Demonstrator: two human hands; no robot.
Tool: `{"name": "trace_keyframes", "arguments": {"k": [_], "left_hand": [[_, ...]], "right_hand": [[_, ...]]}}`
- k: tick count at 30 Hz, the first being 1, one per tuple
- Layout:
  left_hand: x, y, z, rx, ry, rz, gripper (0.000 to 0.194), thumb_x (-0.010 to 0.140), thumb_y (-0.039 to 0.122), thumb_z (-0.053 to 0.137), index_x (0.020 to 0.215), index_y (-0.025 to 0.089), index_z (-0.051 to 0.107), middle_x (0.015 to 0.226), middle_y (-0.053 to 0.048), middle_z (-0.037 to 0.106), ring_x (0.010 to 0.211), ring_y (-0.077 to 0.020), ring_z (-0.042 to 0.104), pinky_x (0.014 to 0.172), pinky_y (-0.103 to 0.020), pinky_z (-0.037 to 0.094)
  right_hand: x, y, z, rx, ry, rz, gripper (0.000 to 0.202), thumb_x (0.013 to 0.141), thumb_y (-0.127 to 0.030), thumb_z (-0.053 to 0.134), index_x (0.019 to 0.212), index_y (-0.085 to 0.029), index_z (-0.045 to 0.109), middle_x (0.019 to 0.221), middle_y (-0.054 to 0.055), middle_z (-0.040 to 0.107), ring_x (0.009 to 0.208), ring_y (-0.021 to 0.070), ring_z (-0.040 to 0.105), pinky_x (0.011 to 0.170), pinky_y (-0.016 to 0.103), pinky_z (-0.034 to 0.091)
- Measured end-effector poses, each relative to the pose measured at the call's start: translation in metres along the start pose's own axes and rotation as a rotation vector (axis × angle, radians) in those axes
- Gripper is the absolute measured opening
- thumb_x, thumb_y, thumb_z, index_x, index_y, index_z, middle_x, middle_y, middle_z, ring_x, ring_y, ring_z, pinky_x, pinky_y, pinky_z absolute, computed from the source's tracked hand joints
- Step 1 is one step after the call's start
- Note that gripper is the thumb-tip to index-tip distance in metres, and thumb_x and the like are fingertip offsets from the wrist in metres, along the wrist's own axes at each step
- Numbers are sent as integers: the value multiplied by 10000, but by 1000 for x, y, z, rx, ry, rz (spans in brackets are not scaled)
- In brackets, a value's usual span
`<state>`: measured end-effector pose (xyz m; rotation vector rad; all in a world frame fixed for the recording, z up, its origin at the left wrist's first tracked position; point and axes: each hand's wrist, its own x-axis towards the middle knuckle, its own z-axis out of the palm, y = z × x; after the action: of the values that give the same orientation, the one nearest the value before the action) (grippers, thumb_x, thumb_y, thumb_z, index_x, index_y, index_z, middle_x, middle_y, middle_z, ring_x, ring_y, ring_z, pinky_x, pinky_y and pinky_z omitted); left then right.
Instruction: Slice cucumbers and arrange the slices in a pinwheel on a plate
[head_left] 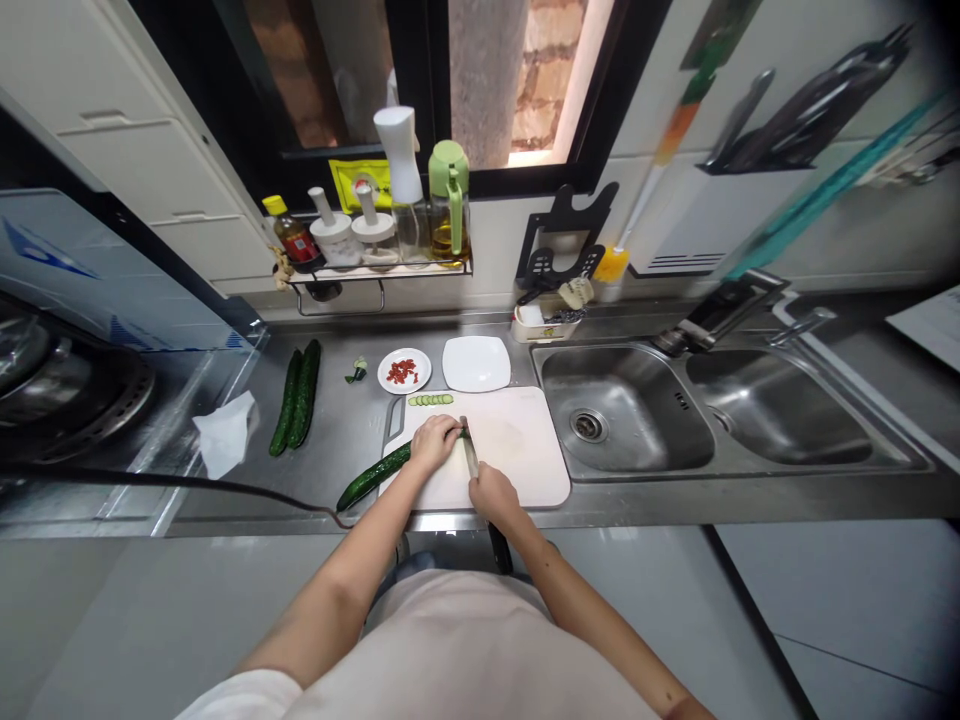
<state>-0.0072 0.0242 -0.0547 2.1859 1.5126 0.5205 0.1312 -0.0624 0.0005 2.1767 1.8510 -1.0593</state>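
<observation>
Hands (436, 443) on cucumber (384, 473) and knife (471, 457)

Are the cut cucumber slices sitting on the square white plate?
No, the cucumber slices lie in a row near the far edge of the cutting board, not on the square white plate.

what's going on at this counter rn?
A person is cutting a cucumber on a white cutting board. The left hand holds it down; the right hand grips a knife, its blade at the cucumber's far end. A row of pale green slices lies near the board's far edge. Two more cucumbers lie off to the left, uncut. Beyond the board are a round plate of red pieces and a square plate.
</observation>
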Motion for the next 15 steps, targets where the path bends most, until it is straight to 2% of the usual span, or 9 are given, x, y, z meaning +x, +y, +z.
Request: {"name": "trace_keyframes", "arguments": {"k": [15], "left_hand": [[0,-1,2,10,9,3,185,902,297,496,942,258,672,1014,-21,665,993,-182,551,847,-297,443]], "right_hand": [[13,-6,2,26,23,11,302,879,-179,373,1096,-133,578,1073,159,663,999,244,626,744,294,428]]}}
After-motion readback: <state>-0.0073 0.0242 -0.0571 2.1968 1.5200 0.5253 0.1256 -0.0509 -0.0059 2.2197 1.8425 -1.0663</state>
